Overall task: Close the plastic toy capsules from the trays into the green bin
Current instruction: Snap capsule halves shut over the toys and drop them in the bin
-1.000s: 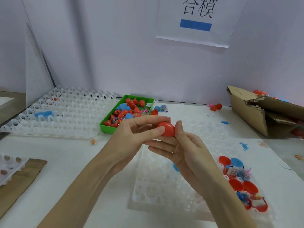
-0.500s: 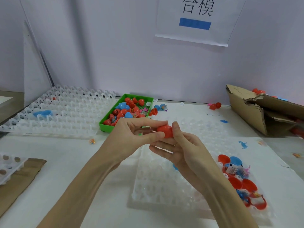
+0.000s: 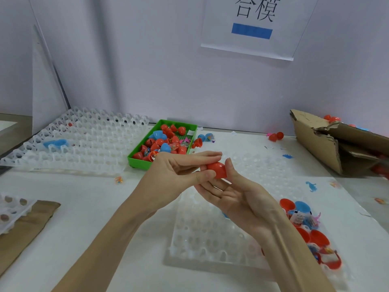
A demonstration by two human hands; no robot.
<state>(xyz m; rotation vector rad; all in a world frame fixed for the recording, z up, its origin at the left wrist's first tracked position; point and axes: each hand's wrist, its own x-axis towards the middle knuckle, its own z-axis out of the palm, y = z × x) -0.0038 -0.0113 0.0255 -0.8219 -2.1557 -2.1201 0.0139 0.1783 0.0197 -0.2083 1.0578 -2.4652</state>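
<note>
Left hand [image 3: 179, 173] pinching the red capsule [image 3: 217, 170] between thumb and fingertips; right hand [image 3: 242, 199] cupped beneath, thumb pressed on the capsule's right side. Held in the air above the clear tray [image 3: 210, 234] near the table's front edge, just short of the green bin [image 3: 143, 162] toward the back edge. Seam hidden by fingers, so cannot tell if snapped fully. Likely risks: halves misaligned and popping apart, or a careless toss bouncing off the bin's heaped capsules onto the table [image 3: 84, 207].
</note>
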